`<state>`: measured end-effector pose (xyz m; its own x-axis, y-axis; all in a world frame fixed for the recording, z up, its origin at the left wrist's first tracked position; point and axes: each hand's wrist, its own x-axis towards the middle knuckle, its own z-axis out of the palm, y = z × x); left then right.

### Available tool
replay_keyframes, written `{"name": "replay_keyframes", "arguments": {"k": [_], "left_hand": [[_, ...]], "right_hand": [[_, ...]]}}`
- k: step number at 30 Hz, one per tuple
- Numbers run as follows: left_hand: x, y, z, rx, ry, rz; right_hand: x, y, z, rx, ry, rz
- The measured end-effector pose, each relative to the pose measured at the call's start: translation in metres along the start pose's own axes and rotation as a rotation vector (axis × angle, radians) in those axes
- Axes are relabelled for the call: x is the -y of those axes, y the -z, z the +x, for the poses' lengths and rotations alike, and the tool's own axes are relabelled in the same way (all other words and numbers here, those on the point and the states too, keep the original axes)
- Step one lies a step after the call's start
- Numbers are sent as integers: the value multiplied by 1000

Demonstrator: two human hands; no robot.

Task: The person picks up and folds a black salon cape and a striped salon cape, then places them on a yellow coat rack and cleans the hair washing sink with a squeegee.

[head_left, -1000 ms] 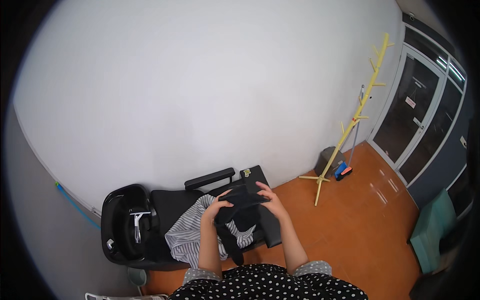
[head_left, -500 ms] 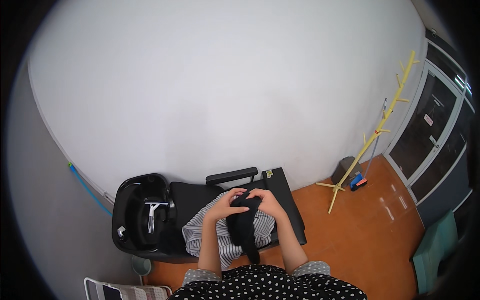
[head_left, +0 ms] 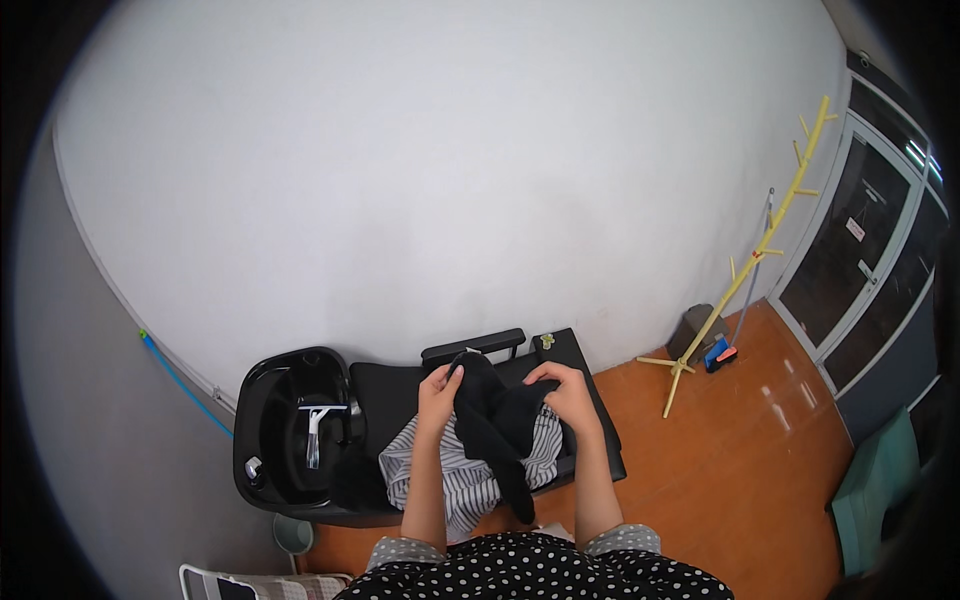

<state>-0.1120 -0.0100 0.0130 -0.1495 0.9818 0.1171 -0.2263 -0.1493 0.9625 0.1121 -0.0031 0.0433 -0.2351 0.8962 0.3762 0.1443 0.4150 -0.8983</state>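
Pinching a black cloth (head_left: 510,428) between thumb and fingers, the left hand (head_left: 436,402) has its upper left part and the right hand (head_left: 571,398) its right edge. The black cloth is between the 2 hands, above a striped cloth (head_left: 467,482) on the black seat (head_left: 385,386), with 1 narrow strip hanging toward the person. Left of the seat is a black basin (head_left: 253,420) with 1 squeegee (head_left: 314,435) in it. Well to the right, 1 yellow rack (head_left: 745,283) stands on the orange floor (head_left: 690,460).
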Motion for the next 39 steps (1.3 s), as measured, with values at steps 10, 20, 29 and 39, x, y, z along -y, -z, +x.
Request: {"name": "replay_keyframes", "arguments": {"k": [10,20,29,39], "left_hand": [[1,-20,-14,224,107,72],[23,-44,-4,523,-9,250],[16,-88,-4,688,34,350],[37,-110,1,853,123,552]], "right_hand": [[-3,-38,0,14,-66,-11],[8,-19,-8,-67,-27,-298],[-4,32,-26,-17,-43,-198],[-1,81,-59,136,-180,-187]]}}
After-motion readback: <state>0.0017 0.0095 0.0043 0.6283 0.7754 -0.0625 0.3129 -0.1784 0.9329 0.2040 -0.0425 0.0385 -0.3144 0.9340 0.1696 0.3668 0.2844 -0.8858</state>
